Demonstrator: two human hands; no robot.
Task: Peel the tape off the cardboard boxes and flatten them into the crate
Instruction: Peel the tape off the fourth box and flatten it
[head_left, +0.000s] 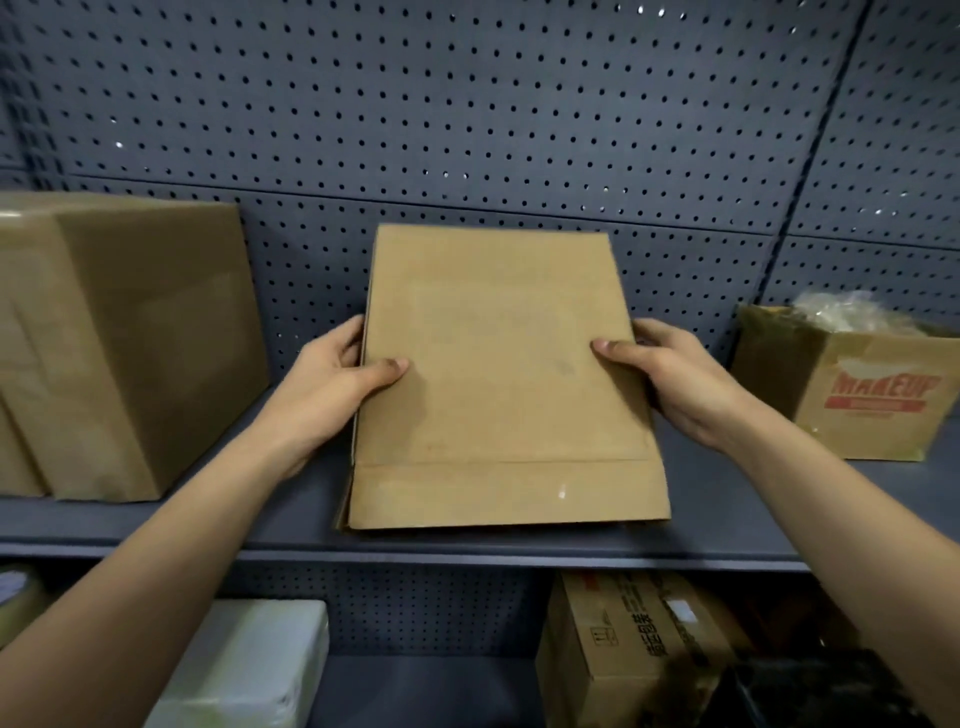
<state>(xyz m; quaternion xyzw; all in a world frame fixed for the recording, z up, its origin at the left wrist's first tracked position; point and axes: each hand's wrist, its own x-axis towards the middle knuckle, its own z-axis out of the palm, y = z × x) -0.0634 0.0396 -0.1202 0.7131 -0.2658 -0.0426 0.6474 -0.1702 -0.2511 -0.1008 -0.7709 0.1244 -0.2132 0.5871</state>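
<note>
A flattened brown cardboard box (501, 374) lies tilted over the grey shelf (291, 525), its near edge sticking out past the shelf front. My left hand (332, 379) grips its left edge, thumb on top and fingers underneath. My right hand (670, 374) grips the right edge the same way. A strip of clear tape runs across the lower part of the flat box. No crate is in view.
A large taped cardboard box (119, 338) stands on the shelf at the left. An open box printed MAKEUP (852, 384) with plastic wrap inside sits at the right. Below the shelf are a printed carton (623, 649), a white package (249, 665) and a black item (831, 691). Grey pegboard backs the shelf.
</note>
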